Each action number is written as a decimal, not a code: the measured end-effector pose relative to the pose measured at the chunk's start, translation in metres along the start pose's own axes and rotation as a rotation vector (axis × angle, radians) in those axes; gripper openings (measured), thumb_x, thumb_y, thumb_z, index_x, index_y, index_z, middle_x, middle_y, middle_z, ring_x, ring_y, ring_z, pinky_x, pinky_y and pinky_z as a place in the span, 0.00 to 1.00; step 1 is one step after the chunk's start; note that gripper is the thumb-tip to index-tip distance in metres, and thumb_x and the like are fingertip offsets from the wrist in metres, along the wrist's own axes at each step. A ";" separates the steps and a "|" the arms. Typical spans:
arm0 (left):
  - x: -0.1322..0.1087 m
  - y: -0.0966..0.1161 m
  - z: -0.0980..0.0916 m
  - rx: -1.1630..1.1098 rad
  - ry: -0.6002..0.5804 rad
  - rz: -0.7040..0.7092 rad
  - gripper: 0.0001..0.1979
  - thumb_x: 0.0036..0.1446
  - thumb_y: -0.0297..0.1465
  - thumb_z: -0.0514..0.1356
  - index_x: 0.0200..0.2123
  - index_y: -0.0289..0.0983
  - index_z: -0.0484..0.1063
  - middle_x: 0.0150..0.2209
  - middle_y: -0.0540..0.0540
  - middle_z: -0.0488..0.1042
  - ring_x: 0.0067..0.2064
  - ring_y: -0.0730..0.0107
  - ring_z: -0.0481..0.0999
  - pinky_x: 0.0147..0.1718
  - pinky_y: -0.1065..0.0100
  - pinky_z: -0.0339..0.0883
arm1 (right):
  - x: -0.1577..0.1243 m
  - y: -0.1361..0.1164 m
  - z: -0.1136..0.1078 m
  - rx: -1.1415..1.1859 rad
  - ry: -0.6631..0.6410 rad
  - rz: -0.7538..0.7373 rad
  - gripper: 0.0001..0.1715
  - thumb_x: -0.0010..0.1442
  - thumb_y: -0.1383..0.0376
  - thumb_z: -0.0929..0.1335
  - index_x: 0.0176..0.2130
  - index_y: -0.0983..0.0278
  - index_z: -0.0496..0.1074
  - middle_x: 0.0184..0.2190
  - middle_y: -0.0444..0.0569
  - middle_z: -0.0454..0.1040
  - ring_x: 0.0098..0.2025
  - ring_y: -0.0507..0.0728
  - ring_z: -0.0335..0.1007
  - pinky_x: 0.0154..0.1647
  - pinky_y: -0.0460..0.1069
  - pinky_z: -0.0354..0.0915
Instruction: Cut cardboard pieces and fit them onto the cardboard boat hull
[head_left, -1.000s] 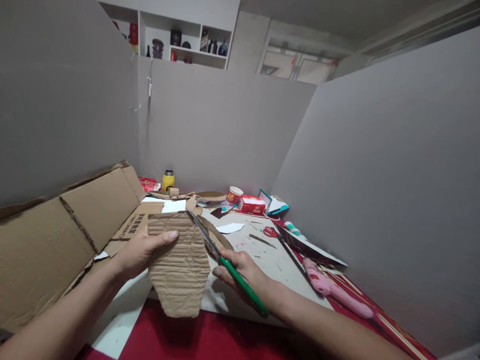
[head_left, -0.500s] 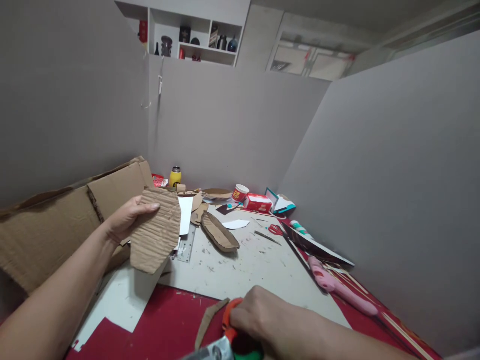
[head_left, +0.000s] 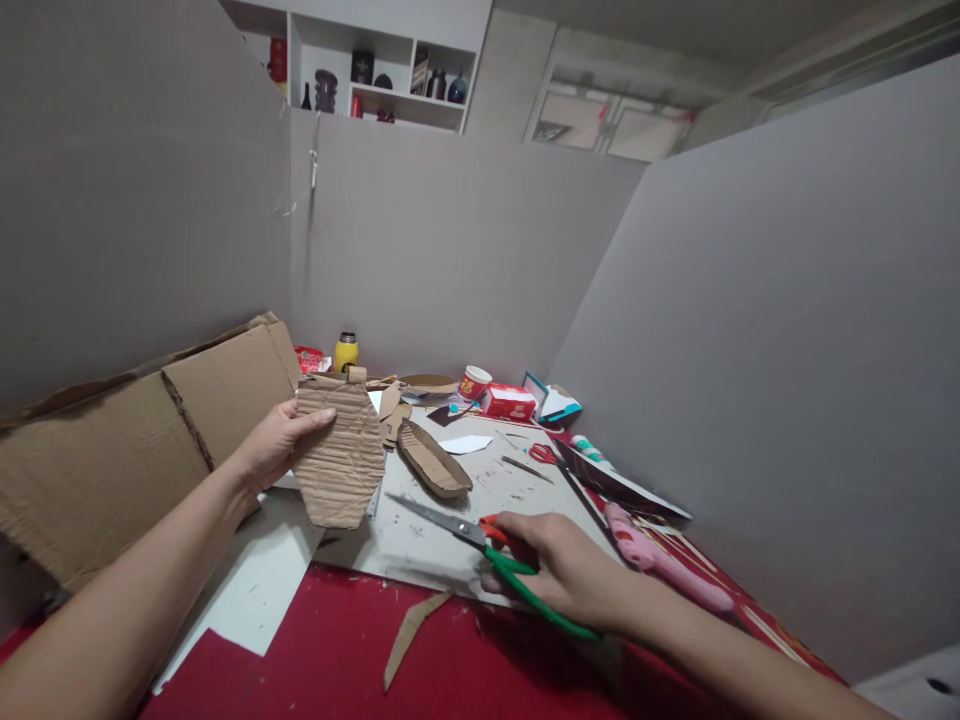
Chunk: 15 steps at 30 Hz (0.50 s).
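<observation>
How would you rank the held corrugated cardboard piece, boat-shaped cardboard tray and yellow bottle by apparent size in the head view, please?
1. Corrugated cardboard piece
2. Boat-shaped cardboard tray
3. Yellow bottle

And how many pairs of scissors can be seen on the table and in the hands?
2. The green-and-orange scissors are in the right hand; the red-handled scissors lie near the right edge of the whitish board. Others could be hidden from view.

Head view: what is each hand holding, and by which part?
Left hand: the corrugated cardboard piece, by its upper left edge. Right hand: the scissors, by the handles.
</observation>
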<state>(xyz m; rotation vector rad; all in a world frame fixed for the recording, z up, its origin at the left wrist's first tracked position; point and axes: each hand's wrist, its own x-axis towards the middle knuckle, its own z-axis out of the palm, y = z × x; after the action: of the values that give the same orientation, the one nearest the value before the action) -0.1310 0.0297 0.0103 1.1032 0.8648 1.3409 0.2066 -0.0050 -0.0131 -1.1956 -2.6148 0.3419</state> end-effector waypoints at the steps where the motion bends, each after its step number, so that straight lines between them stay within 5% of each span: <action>1: 0.000 -0.001 0.003 -0.012 0.007 0.011 0.17 0.48 0.32 0.69 0.42 0.33 0.76 0.35 0.41 0.83 0.36 0.60 0.82 0.35 0.66 0.74 | 0.000 0.000 0.000 0.069 0.004 0.009 0.11 0.57 0.58 0.66 0.28 0.63 0.64 0.22 0.42 0.66 0.24 0.51 0.57 0.26 0.46 0.56; 8: -0.007 -0.008 0.020 -0.045 -0.009 0.014 0.17 0.50 0.35 0.67 0.44 0.34 0.75 0.38 0.42 0.82 0.36 0.62 0.81 0.36 0.67 0.74 | 0.018 0.002 0.008 0.401 0.140 -0.069 0.16 0.63 0.52 0.62 0.36 0.62 0.63 0.30 0.46 0.67 0.32 0.54 0.63 0.34 0.48 0.65; 15: -0.018 -0.013 0.028 0.105 -0.394 -0.177 0.15 0.54 0.33 0.65 0.45 0.36 0.75 0.40 0.43 0.81 0.38 0.66 0.79 0.39 0.68 0.71 | 0.059 -0.016 0.003 0.886 0.299 0.036 0.19 0.55 0.53 0.69 0.35 0.61 0.60 0.27 0.41 0.63 0.25 0.51 0.63 0.24 0.46 0.64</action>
<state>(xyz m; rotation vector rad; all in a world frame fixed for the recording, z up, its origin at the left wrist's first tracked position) -0.1017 0.0095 0.0042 1.2868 0.7253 0.8987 0.1569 0.0291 -0.0037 -0.8700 -1.8243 1.0829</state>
